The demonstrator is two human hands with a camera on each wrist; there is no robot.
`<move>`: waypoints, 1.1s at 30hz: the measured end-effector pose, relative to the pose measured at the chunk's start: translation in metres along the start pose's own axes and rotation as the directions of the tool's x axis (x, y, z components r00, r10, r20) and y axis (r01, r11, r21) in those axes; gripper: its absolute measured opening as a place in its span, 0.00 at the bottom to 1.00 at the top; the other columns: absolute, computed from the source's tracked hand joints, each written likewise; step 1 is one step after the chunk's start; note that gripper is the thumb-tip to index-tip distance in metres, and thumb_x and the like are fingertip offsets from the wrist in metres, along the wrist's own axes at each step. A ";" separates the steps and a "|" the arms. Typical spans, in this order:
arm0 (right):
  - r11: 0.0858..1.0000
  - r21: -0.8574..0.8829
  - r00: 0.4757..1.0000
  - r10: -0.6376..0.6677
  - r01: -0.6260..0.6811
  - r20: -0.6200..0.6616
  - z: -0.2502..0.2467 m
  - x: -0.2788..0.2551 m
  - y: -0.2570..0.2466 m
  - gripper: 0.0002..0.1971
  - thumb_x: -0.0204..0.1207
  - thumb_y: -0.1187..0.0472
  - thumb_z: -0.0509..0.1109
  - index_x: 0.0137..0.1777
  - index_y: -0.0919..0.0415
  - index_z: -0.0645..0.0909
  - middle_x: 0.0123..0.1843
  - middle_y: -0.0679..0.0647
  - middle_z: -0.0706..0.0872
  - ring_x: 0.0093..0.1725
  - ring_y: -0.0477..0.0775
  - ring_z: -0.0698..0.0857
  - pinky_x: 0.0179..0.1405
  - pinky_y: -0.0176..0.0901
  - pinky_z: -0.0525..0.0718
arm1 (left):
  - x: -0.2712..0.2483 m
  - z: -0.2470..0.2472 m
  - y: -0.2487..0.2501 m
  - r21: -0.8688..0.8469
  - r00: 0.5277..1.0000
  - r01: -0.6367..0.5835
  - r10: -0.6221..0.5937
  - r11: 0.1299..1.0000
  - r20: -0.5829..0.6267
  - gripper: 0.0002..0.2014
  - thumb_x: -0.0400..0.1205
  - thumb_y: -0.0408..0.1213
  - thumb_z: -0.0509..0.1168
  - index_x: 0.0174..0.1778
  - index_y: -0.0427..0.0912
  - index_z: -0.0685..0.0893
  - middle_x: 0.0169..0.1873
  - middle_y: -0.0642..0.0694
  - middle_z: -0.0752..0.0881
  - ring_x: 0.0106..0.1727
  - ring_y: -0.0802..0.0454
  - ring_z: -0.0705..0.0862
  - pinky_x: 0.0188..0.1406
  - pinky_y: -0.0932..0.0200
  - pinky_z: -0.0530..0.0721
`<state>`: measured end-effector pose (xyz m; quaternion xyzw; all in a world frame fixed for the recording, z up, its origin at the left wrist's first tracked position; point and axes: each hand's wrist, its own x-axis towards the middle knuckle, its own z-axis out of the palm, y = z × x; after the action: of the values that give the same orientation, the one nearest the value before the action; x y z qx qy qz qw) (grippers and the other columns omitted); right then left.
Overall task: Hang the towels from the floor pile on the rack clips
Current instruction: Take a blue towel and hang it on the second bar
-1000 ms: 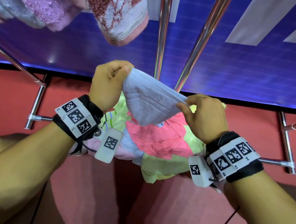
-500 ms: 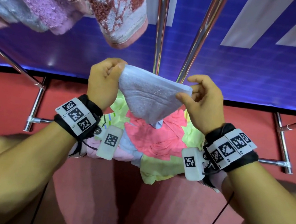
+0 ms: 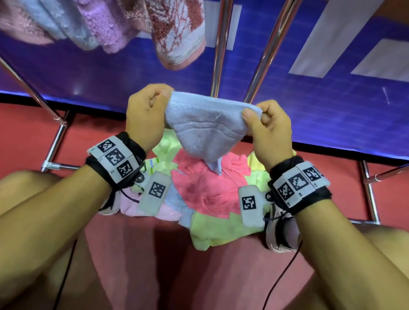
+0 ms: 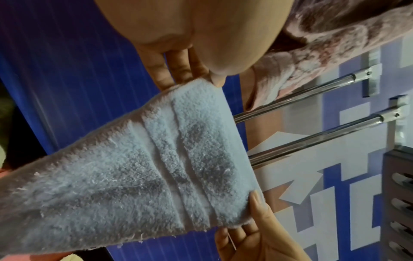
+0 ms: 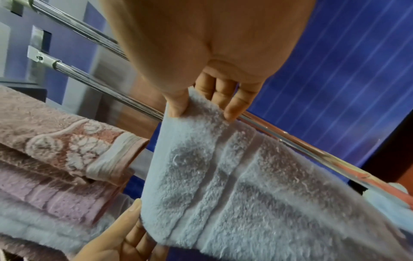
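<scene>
A light blue towel hangs stretched between my two hands above the floor pile of pink, green and yellow towels. My left hand pinches its top left corner between thumb and curled fingers. My right hand pinches the top right corner the same way. The towel fills the left wrist view, with both hands at its edge, and it droops below my right hand in the right wrist view. Several towels hang from the rack at upper left. No clip shows.
Two chrome rack rods rise just behind the held towel. Slanted rack bars and a low crossbar frame the red floor. A blue wall panel stands behind. My knees flank the pile, and cables trail from both wristbands.
Both hands have lifted the blue towel higher and drawn its top edge level and taut. The right hand moved from a loose reach at the edge to a pinch on the right corner.
</scene>
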<state>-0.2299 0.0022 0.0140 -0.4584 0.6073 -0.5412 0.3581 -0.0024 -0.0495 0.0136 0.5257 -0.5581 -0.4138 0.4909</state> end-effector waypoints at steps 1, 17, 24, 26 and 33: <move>1.000 0.016 1.000 0.002 -0.002 -0.020 0.003 -0.003 -0.006 0.13 0.77 0.65 0.71 0.35 0.54 0.72 0.25 0.45 0.73 0.27 0.43 0.69 0.29 0.39 0.71 | -0.002 -0.003 0.007 0.004 1.000 -0.013 0.013 1.000 -0.003 0.09 0.81 0.45 0.64 0.40 0.59 0.88 0.38 0.48 0.88 0.41 0.48 0.85 0.47 0.29 0.86; 0.940 0.063 0.938 -0.327 0.336 -0.114 -0.018 -0.058 -0.186 0.13 0.77 0.64 0.73 0.36 0.55 0.73 0.27 0.54 0.72 0.28 0.47 0.68 0.29 0.39 0.70 | -0.040 -0.063 0.187 0.027 0.903 -0.405 0.405 0.914 -0.142 0.06 0.86 0.30 0.63 0.49 0.38 0.86 0.38 0.54 0.84 0.36 0.75 0.79 0.42 0.74 0.76; 0.889 -0.022 0.879 -0.456 0.458 -0.139 -0.038 -0.080 -0.272 0.14 0.77 0.65 0.74 0.35 0.53 0.74 0.27 0.45 0.74 0.26 0.37 0.69 0.31 0.34 0.72 | -0.060 -0.086 0.281 0.028 0.846 -0.515 0.514 0.856 -0.145 0.06 0.85 0.31 0.64 0.49 0.39 0.86 0.37 0.56 0.84 0.34 0.74 0.80 0.40 0.75 0.77; 0.863 -0.051 0.849 -0.504 0.502 -0.158 -0.046 -0.083 -0.299 0.13 0.77 0.62 0.74 0.35 0.51 0.75 0.30 0.46 0.76 0.30 0.41 0.72 0.34 0.39 0.75 | -0.061 -0.093 0.305 0.019 0.821 -0.553 0.549 0.833 -0.153 0.06 0.85 0.32 0.64 0.49 0.40 0.86 0.36 0.57 0.84 0.34 0.74 0.80 0.39 0.74 0.77; 0.825 -0.137 0.812 -0.564 0.548 -0.152 -0.055 -0.085 -0.356 0.08 0.77 0.57 0.73 0.40 0.54 0.77 0.38 0.52 0.83 0.37 0.48 0.80 0.41 0.48 0.83 | -0.058 -0.107 0.348 0.020 0.798 -0.591 0.588 0.806 -0.133 0.07 0.86 0.32 0.63 0.47 0.39 0.87 0.36 0.55 0.85 0.35 0.69 0.80 0.42 0.68 0.79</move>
<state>-0.1933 0.1023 0.3686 -0.5785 0.5002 -0.6355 0.1060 0.0381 0.0509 0.3666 0.3468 -0.6551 -0.2111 0.6371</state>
